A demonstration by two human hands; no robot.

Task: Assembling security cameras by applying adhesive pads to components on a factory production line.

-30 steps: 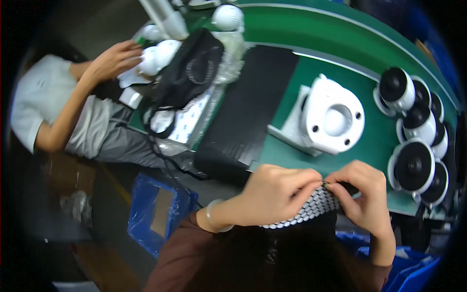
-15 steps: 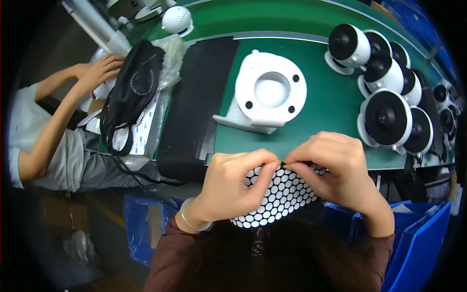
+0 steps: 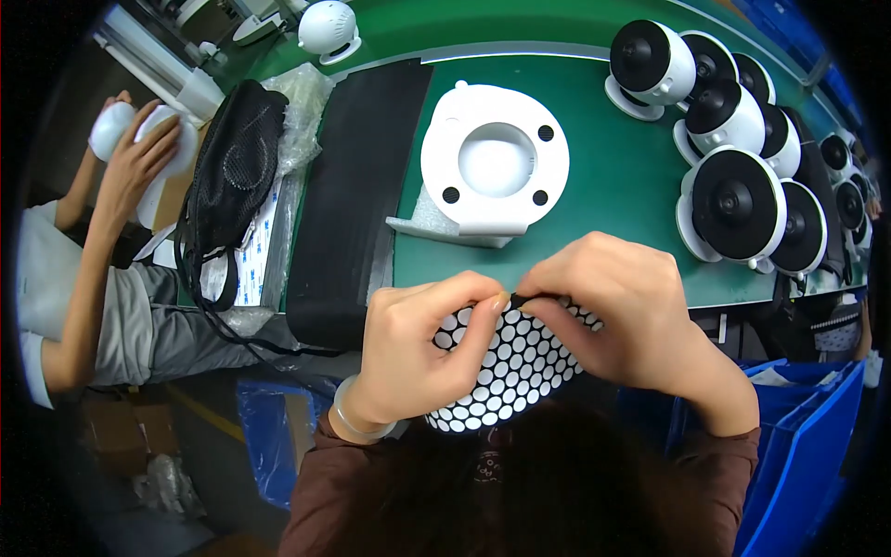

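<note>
A sheet of round stick-on pads (image 3: 506,376), white dots on black, hangs between my hands at the bench's near edge. My left hand (image 3: 422,343) is closed, thumb and forefinger pinching its upper edge. Beside it, my right hand (image 3: 617,311) pinches the same edge. A small black bit shows at the right fingertips; whether it is a loose pad I cannot tell. Just beyond my hands lies a white round housing (image 3: 548,223) with a wide central opening and three black dots. It leans on a piece of pale foam (image 3: 436,225).
Several white round devices with black fronts (image 3: 738,204) stand at the right. Left of the housing lies a black mat (image 3: 357,176), then a black mesh bag (image 3: 237,148). At far left another person's hands (image 3: 130,167) hold a white round part. Blue bins (image 3: 789,455) stand lower right.
The view has shifted a little, so the bench items sit further left and higher. My hands keep their pinch on the sheet. The other person's hands now hold up a white part.
</note>
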